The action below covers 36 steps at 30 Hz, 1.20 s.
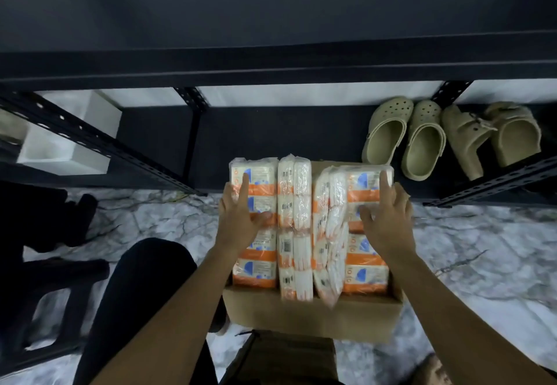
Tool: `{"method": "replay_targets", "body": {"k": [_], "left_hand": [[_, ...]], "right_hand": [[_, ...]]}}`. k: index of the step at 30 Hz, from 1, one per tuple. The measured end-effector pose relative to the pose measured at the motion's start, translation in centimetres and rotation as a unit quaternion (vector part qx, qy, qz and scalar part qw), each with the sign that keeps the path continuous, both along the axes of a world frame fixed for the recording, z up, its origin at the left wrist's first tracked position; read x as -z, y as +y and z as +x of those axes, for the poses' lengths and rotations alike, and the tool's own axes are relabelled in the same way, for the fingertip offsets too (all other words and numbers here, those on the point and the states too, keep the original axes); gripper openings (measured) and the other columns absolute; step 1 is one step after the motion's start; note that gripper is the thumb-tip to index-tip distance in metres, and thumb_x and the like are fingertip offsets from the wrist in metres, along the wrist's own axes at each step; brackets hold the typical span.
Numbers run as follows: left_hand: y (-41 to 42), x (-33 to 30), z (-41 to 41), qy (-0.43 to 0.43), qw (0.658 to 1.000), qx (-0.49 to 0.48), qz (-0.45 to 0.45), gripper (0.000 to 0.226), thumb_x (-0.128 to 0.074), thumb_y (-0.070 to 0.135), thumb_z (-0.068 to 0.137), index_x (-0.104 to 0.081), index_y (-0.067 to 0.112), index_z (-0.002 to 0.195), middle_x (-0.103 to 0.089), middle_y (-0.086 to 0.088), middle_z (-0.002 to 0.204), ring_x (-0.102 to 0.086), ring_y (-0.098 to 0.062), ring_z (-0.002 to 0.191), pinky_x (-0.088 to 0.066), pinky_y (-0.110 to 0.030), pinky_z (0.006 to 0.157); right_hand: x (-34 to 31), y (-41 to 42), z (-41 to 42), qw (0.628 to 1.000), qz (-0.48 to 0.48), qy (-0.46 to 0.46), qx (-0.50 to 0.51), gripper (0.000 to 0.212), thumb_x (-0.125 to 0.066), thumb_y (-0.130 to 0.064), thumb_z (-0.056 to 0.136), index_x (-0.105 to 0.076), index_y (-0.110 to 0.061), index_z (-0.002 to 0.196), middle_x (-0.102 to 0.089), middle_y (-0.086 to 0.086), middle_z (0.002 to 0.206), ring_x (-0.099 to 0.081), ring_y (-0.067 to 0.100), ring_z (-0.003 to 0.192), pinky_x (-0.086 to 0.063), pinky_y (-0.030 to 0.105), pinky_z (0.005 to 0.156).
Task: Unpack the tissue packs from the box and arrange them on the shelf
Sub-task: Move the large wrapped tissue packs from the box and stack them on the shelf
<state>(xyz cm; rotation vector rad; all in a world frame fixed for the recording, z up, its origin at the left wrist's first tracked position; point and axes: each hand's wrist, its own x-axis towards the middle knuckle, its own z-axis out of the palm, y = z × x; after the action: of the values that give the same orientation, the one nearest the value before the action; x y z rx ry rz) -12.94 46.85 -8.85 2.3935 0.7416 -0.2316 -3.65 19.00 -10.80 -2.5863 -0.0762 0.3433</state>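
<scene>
A brown cardboard box (310,312) stands on the marbled floor in front of a dark metal shelf (271,65). Several white-and-orange tissue packs (297,225) in clear wrap stick up out of it in rows. My left hand (241,212) presses against the left-hand row of packs (256,270), fingers straight and thumb on the pack's face. My right hand (385,215) presses against the right-hand row (366,276) in the same way, index finger pointing up. The two hands squeeze the bundle between them.
On the low shelf board (271,131) stand beige clogs (407,137) and tan sandals (494,137) at the right, and a white box (69,140) at the left. A black stool (45,300) stands left of my dark-trousered knee (141,294).
</scene>
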Motion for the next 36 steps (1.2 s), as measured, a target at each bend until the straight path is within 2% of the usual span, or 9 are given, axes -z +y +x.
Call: {"method": "replay_targets", "body": {"k": [5,12,16,21,24,26,29,33,36], "left_hand": [[1.3,1.0,0.9,-0.04,0.999,0.003,0.01,0.098,-0.069,0.051,0.084,-0.003,0.038,0.157,-0.007,-0.01,0.159,-0.013,-0.032,0.144,-0.03,-0.055,0.113],[2.7,4.3,0.0,-0.071,0.995,0.03,0.068,0.097,-0.064,0.067,0.078,-0.004,0.052,0.152,-0.014,-0.012,0.157,-0.02,-0.035,0.14,-0.033,-0.056,0.107],[2.4,5.3,0.5,-0.078,0.995,0.031,0.053,0.1,-0.067,0.062,0.079,0.004,0.056,0.149,-0.021,-0.009,0.153,-0.024,-0.033,0.141,-0.037,-0.059,0.107],[2.6,5.2,-0.1,-0.092,0.992,0.047,0.065,0.1,-0.063,0.064,0.081,0.009,0.055,0.149,-0.023,-0.015,0.156,-0.024,-0.036,0.142,-0.034,-0.056,0.111],[2.3,5.2,-0.3,-0.1,0.992,0.044,0.067,0.096,-0.064,0.061,0.083,0.001,0.049,0.153,-0.021,-0.019,0.16,-0.018,-0.035,0.147,-0.029,-0.054,0.115],[2.1,5.3,-0.6,-0.129,0.988,0.034,0.073,0.093,-0.066,0.059,0.083,-0.006,0.047,0.153,-0.024,-0.017,0.159,-0.021,-0.034,0.147,-0.031,-0.054,0.114],[1.4,5.1,-0.7,-0.157,0.986,0.013,0.053,0.089,-0.069,0.05,0.085,-0.013,0.044,0.155,-0.029,-0.01,0.156,-0.026,-0.028,0.144,-0.033,-0.049,0.115],[1.8,5.5,-0.8,-0.17,0.984,0.016,0.05,0.088,-0.066,0.051,0.084,-0.009,0.054,0.151,-0.03,0.0,0.153,-0.031,-0.025,0.142,-0.041,-0.051,0.109],[1.9,5.6,-1.1,-0.181,0.983,-0.001,0.036,0.086,-0.069,0.042,0.086,-0.012,0.058,0.148,-0.031,0.0,0.151,-0.036,-0.025,0.14,-0.047,-0.053,0.103]], "right_hand": [[0.7,1.3,1.1,1.0,-0.001,-0.013,0.023,0.079,-0.058,-0.033,0.095,-0.009,-0.029,0.156,-0.025,0.025,0.152,-0.031,0.047,0.134,-0.037,0.057,0.104],[3.7,1.7,-0.3,0.993,-0.043,-0.108,0.028,0.074,-0.049,-0.037,0.094,-0.009,-0.027,0.155,-0.036,0.027,0.142,-0.039,0.046,0.125,-0.041,0.059,0.101],[4.3,1.2,-0.4,0.994,0.003,-0.073,0.077,0.085,-0.057,-0.039,0.092,-0.006,-0.02,0.158,-0.042,0.031,0.139,-0.04,0.046,0.126,-0.041,0.056,0.102],[2.6,1.0,-1.0,0.998,0.011,-0.029,0.057,0.095,-0.064,-0.04,0.091,0.0,-0.021,0.159,-0.033,0.025,0.151,-0.033,0.044,0.136,-0.032,0.051,0.109],[1.8,0.9,-1.5,0.997,0.014,-0.054,0.046,0.099,-0.069,-0.036,0.089,0.001,-0.027,0.158,-0.034,0.023,0.146,-0.044,0.043,0.126,-0.04,0.051,0.103],[1.4,0.5,-2.4,0.996,0.037,-0.068,0.046,0.101,-0.073,-0.033,0.087,0.001,-0.035,0.157,-0.035,0.018,0.143,-0.057,0.033,0.103,-0.05,0.046,0.091],[1.5,-0.2,-3.2,0.994,0.042,-0.09,0.035,0.096,-0.073,-0.029,0.088,-0.006,-0.036,0.157,-0.035,0.013,0.142,-0.06,0.014,0.069,-0.054,0.039,0.079],[2.0,-0.4,-2.9,0.995,0.027,-0.089,0.028,0.084,-0.069,-0.032,0.091,-0.015,-0.043,0.155,-0.032,0.009,0.147,-0.062,0.01,0.07,-0.053,0.034,0.082],[2.6,-0.8,-3.2,0.993,0.035,-0.112,0.028,0.077,-0.069,-0.03,0.092,-0.024,-0.044,0.153,-0.036,0.008,0.142,-0.064,0.022,0.084,-0.048,0.027,0.075]]}}
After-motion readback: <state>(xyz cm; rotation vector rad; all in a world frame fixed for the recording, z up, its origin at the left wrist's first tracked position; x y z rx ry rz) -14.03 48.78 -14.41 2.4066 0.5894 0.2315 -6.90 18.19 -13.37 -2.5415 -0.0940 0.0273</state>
